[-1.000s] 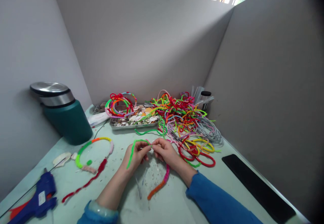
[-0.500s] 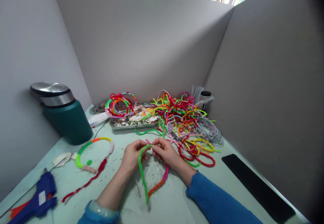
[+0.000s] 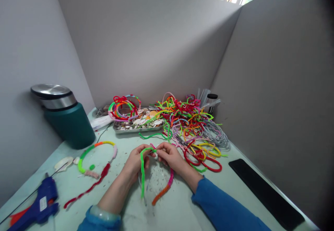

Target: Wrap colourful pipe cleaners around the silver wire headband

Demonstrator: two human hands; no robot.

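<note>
A ring wrapped in pink and orange pipe cleaner (image 3: pixel 170 182) hangs between my hands, its lower end open. My left hand (image 3: pixel 138 159) pinches its upper part, where a bright green pipe cleaner (image 3: pixel 142 175) crosses the fingers and dangles down. Close beside it, my right hand (image 3: pixel 169 156) is closed on the same ring, fingertips near the green strand's end. Part of a bare grey wire shows below the left hand. To the left lies a second, multicoloured ring (image 3: pixel 82 158) with a loose dark red pipe cleaner (image 3: pixel 90 189) trailing from it.
A metal tray (image 3: pixel 138 131) of buttons and finished rings (image 3: pixel 122 109) stands behind my hands. Right of it are a heap of pipe cleaners (image 3: pixel 182 109), grey wire coils (image 3: pixel 216 133) and scissors (image 3: pixel 212 163). A glue gun (image 3: pixel 44 201) and green bottle (image 3: pixel 69 124) stand left; a black strip (image 3: pixel 263 192) lies right.
The dangling green pipe cleaner has swung left and up over my left hand, away from the orange end. My right hand has barely moved.
</note>
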